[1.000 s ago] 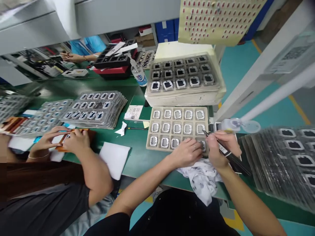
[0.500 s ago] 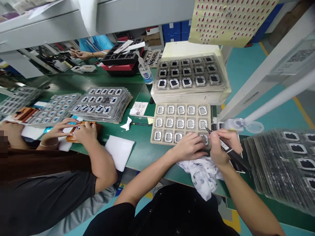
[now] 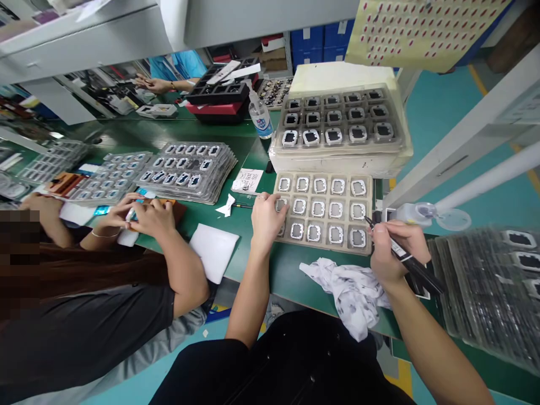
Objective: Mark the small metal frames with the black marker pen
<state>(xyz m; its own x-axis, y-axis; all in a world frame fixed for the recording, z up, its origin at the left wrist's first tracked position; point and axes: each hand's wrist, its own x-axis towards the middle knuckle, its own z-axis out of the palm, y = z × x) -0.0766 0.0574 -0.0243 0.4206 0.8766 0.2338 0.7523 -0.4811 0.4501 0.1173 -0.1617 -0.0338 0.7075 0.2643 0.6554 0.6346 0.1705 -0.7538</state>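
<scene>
A beige compartment tray [image 3: 328, 194] lies in front of me, with a pale square frame in each compartment that shows. My left hand [image 3: 267, 216] is at the tray's left edge, its curled fingertips over the middle-row compartment there; whether they pinch a part is too small to tell. In my right hand [image 3: 392, 253] is a black pen-like tool [image 3: 415, 270], its tip pointing left beside the frame [image 3: 358, 211] in the right column's middle row. A crumpled white cloth [image 3: 352, 292] rests on the green table [image 3: 287, 278] below the tray.
Behind the tray, filled clear trays [image 3: 337, 121] sit on a white box [image 3: 337, 163]. A sanitizer bottle [image 3: 260, 117] stands left of them. Tall tray stacks [image 3: 489, 292] rise at the right. At the left, a co-worker's hands [image 3: 154, 216] work near more stacked trays [image 3: 185, 169].
My left hand has moved left from the tray's lower right part to its left edge, uncovering bottom-row frames. My right hand still holds the tool near the right column. The view has shifted slightly.
</scene>
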